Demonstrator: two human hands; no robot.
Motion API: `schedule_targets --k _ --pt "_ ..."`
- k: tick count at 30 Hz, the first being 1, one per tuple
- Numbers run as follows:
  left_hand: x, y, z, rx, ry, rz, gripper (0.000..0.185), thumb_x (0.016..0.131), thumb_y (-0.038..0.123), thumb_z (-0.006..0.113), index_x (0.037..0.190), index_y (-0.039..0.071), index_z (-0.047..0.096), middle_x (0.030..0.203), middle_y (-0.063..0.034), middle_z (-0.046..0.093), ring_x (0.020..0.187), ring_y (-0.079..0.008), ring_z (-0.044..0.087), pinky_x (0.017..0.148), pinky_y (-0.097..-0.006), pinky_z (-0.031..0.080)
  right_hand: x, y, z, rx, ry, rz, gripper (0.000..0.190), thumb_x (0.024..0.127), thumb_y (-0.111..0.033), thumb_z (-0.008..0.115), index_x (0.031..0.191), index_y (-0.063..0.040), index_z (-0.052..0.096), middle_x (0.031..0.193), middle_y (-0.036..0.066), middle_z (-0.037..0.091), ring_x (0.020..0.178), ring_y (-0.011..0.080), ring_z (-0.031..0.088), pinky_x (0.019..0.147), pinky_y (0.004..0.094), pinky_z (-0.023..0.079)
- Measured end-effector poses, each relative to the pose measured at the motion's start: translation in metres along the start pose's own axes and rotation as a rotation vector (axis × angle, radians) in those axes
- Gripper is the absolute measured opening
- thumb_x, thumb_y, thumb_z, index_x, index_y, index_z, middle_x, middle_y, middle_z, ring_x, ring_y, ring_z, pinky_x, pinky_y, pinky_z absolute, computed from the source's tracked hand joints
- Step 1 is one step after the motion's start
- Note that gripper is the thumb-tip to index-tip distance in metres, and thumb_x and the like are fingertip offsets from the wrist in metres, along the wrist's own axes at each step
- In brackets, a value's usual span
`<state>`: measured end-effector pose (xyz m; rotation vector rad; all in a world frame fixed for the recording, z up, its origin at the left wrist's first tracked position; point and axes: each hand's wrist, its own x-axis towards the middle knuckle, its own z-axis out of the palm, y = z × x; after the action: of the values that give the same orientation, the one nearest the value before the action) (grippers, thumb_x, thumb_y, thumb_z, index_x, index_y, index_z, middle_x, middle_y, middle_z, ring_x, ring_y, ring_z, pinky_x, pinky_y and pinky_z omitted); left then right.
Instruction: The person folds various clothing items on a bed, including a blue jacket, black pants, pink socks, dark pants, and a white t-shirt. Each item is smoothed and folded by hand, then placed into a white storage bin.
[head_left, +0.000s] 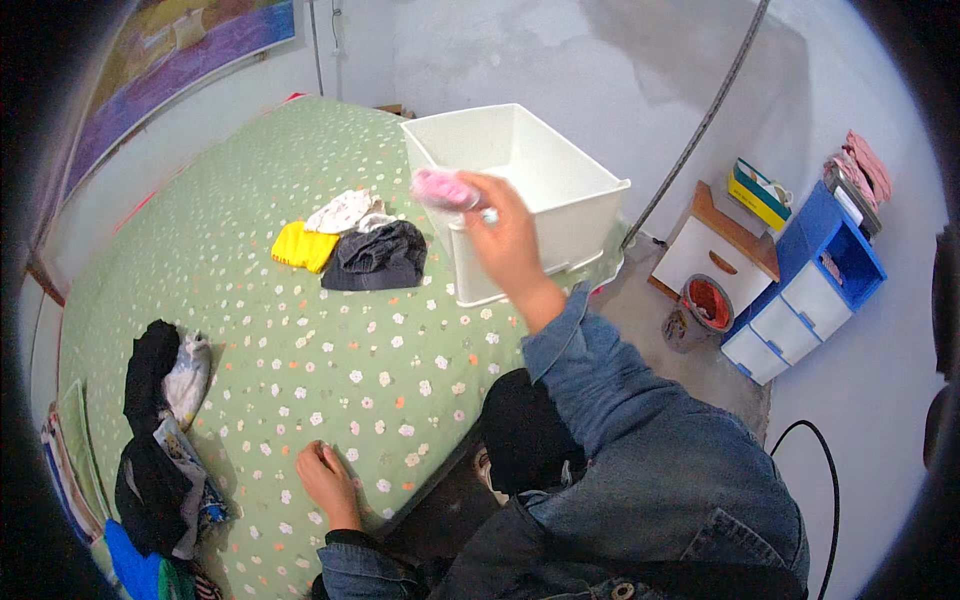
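My right hand (502, 232) holds a small bundled pink item (444, 189), apparently cloth, blurred by motion. It is raised in front of an open white plastic bin (555, 229) that sits at the bed's edge. On the green flowered bedsheet (382, 405), my left hand (328, 480) rests with its fingers loosely curled and nothing visible in them. Left of the bin lies a group of clothes: a folded yellow garment (303, 246), a white patterned cloth (343, 212) and dark grey garments (377, 256).
Loose clothes, among them black garments (150, 465) and a blue one (133, 555), lie along the bed's left side. On the floor at right stand a waste bin (697, 313), a white cabinet (720, 259) and a blue-and-white drawer unit (810, 315). A pole (694, 135) slants behind the bin.
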<state>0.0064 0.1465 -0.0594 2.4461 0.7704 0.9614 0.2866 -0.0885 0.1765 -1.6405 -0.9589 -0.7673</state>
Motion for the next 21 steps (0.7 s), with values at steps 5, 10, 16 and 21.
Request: schedule_targets --k 5,10,16,21 --pt "0.003 -0.005 0.006 -0.039 -0.001 -0.006 0.015 0.091 0.011 0.055 0.099 -0.001 0.058 0.091 -0.0158 0.057 0.087 -0.0331 0.053 0.080 -0.0416 0.042 0.005 0.057 -0.020 -0.439 0.163 0.047 0.034 0.080 -0.004 0.060 0.114 -0.003 0.059 0.124 0.016 0.053 0.115 0.0343 0.049 0.097 0.0426 0.040" --pt "-0.004 -0.014 0.004 0.009 0.013 -0.003 0.016 0.091 0.012 0.055 0.099 -0.001 0.059 0.093 -0.0168 0.059 0.089 -0.0342 0.054 0.081 -0.0408 0.043 -0.034 0.031 0.026 -0.204 -0.039 0.026 0.024 0.080 -0.005 0.061 0.103 -0.002 0.062 0.124 0.016 0.054 0.118 0.0367 0.047 0.100 0.0447 0.038" --pt "0.004 0.001 -0.005 -0.012 0.000 -0.045 0.013 0.090 0.011 0.057 0.096 0.001 0.059 0.092 -0.0154 0.059 0.087 -0.0334 0.055 0.079 -0.0413 0.044 -0.069 0.018 0.096 -0.127 -0.371 -0.347 0.014 0.076 -0.004 0.062 0.090 -0.003 0.063 0.114 0.014 0.060 0.117 0.0357 0.050 0.099 0.0449 0.039" --pt "0.006 0.006 0.000 -0.013 0.018 -0.098 0.009 0.087 0.011 0.059 0.092 0.004 0.059 0.087 -0.0117 0.059 0.084 -0.0315 0.054 0.075 -0.0414 0.043 -0.083 0.092 0.162 -0.398 -0.380 -0.308 0.017 0.073 -0.003 0.060 0.089 -0.005 0.066 0.125 0.019 0.054 0.123 0.0381 0.045 0.103 0.0487 0.034"
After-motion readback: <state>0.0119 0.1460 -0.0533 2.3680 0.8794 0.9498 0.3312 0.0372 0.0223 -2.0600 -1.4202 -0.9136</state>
